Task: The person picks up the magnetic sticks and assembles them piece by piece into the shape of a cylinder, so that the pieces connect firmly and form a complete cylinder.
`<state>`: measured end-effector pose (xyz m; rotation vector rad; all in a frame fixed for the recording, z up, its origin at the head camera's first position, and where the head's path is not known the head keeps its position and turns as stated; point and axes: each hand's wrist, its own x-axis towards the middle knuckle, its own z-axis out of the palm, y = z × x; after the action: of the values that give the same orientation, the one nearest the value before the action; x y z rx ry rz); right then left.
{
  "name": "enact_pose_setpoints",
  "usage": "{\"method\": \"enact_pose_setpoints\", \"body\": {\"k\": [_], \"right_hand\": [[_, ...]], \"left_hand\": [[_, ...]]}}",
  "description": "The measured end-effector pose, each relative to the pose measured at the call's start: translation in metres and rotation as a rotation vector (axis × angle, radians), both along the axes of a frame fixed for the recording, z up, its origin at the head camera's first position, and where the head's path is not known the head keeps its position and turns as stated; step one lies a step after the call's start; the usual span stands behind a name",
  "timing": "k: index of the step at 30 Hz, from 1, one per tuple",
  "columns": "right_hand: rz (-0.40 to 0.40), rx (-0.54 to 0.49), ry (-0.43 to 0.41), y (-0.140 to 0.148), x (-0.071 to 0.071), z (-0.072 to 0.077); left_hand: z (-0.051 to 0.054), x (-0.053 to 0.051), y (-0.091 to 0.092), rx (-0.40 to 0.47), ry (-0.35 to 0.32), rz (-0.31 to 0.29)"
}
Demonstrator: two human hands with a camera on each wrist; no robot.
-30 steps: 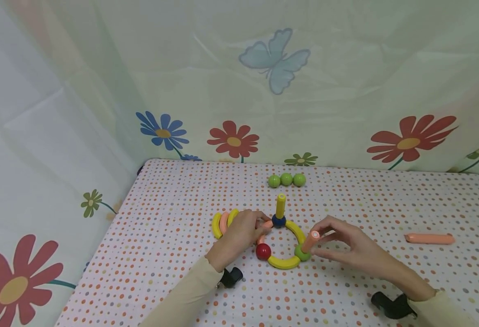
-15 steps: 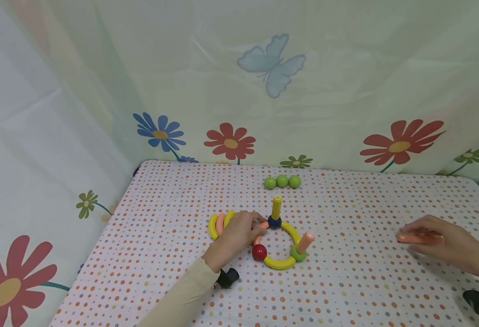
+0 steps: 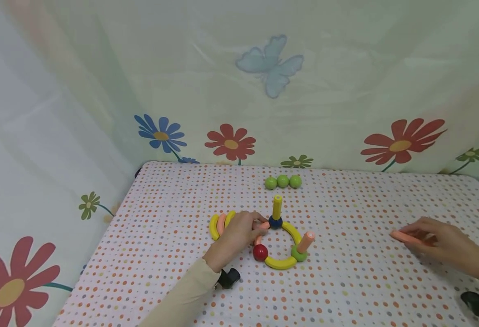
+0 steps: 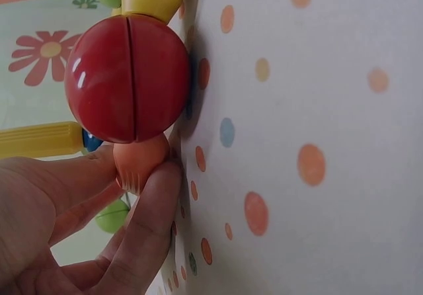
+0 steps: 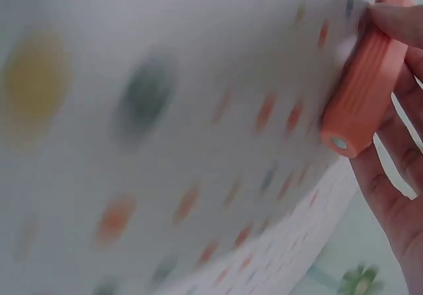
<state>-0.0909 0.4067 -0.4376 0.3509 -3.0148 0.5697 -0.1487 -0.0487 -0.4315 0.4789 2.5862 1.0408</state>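
My left hand (image 3: 236,234) pinches a curved orange stick (image 4: 140,161) between the red ball (image 3: 260,252) and the dark blue ball (image 3: 275,222) of a ring on the table. Two curved yellow sticks (image 3: 280,263) and a green ball (image 3: 299,253) make up its other side. A yellow stick (image 3: 277,207) stands upright on the blue ball; an orange stick (image 3: 306,242) leans outward from the green one. Far to the right, my right hand (image 3: 447,245) holds a straight orange stick (image 5: 367,83) between thumb and fingers, a small metal disc showing at its end.
Several green balls (image 3: 283,181) touch in a row behind the ring. Curved yellow and orange sticks (image 3: 214,227) lie side by side left of it, partly covered by my left hand. A flowered curtain (image 3: 325,100) hangs behind the dotted table (image 3: 345,290).
My right hand has left the orange stick on the green ball, moved far right and taken hold of the lying orange stick, now turned at an angle. My left hand keeps its place.
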Motion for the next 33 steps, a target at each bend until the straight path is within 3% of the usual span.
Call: {"method": "enact_pose_setpoints", "body": {"k": [3,6,12,16,19,23,28,33], "right_hand": [[0.069,-0.051,0.007,-0.023,-0.006,0.004],[0.165,-0.119,0.065,-0.057,-0.02,0.015],[0.328,-0.276,0.191,-0.14,-0.045,0.064],[0.447,-0.436,0.229,-0.194,-0.046,0.099],[0.529,-0.579,0.22,-0.226,-0.039,0.114],[0.598,-0.749,0.154,-0.254,-0.025,0.111],[0.499,-0.836,0.113,-0.28,-0.007,0.086],[0.389,-0.874,0.104,-0.299,0.003,0.059]], "left_hand": [[-0.003,0.0,0.002,-0.014,0.013,-0.009],[-0.003,0.0,0.003,-0.015,0.024,-0.007],[-0.006,0.001,0.004,0.006,0.038,-0.025],[-0.006,0.001,0.004,0.022,0.036,-0.03],[-0.006,0.001,0.004,0.05,0.008,-0.029],[-0.007,0.001,0.001,0.083,-0.008,-0.043],[-0.008,0.0,-0.003,0.1,0.022,-0.056],[-0.005,-0.002,-0.003,0.013,0.178,-0.11]]}}
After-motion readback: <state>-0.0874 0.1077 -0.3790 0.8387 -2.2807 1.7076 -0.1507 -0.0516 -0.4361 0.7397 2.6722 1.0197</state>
